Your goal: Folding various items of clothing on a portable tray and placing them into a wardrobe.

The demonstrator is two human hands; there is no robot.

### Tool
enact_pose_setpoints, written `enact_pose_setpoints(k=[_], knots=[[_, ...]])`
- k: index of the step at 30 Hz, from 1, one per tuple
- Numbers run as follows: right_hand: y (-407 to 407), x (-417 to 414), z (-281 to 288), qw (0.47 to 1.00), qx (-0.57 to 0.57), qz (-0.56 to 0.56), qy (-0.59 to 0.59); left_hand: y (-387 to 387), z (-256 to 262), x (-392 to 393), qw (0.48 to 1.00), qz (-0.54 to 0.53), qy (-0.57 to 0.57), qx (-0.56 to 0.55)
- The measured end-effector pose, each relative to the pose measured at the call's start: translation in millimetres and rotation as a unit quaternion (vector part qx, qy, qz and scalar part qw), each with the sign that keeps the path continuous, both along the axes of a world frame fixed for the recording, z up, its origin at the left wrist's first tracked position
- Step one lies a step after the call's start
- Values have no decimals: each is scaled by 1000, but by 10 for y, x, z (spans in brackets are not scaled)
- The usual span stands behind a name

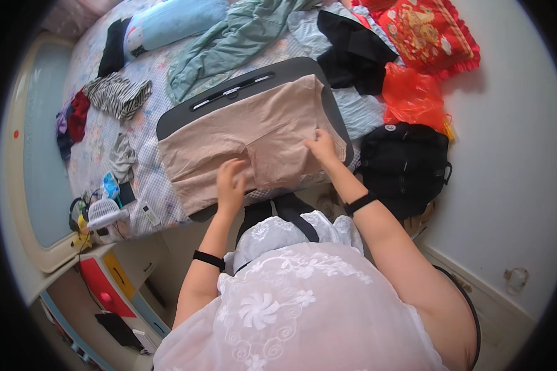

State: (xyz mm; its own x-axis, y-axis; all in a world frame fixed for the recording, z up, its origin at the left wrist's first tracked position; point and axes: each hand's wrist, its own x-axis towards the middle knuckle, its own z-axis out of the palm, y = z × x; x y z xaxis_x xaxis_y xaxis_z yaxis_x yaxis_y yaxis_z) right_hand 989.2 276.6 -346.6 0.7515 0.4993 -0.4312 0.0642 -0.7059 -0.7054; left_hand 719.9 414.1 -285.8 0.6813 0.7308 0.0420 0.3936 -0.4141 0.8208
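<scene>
Beige shorts (pixel 278 125) lie spread on a dark grey hard-shell suitcase (pixel 176 121), which rests flat on the bed with its black handle (pixel 232 90) showing above the waistband side. My left hand (pixel 231 183) is over the lower middle of the shorts, fingers apart and slightly blurred, with nothing seen in it. On the right part of the shorts rests my right hand (pixel 322 147), thumb and fingers bent at the fabric; whether it pinches the cloth is not clear. A black band circles each of my forearms.
Around the suitcase lie a striped garment (pixel 118 95), a green garment (pixel 232 41), black clothing (pixel 352 51), a red plastic bag (pixel 413 95) and a black backpack (pixel 404 167). A small white fan (pixel 104 212) stands at the bed's left corner, above a cabinet with coloured drawers (pixel 104 287).
</scene>
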Motion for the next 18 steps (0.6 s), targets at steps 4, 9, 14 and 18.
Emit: enact_pose_setpoints(k=[4, 9, 14, 18], knots=[[24, -149, 653, 967, -197, 76, -142, 338, -495, -1108, 950, 313, 17, -12], [56, -669, 786, 872, -29, 281, -401, 383, -1130, -2138, 693, 557, 3, -458], [168, -1082, 430, 794, -75, 517, -312, 468, -1445, -2450, 532, 399, -142, -734], [98, -1029, 319, 798, -146, 510, -288, 695, -1119, -1898, 469, 459, -202, -727]])
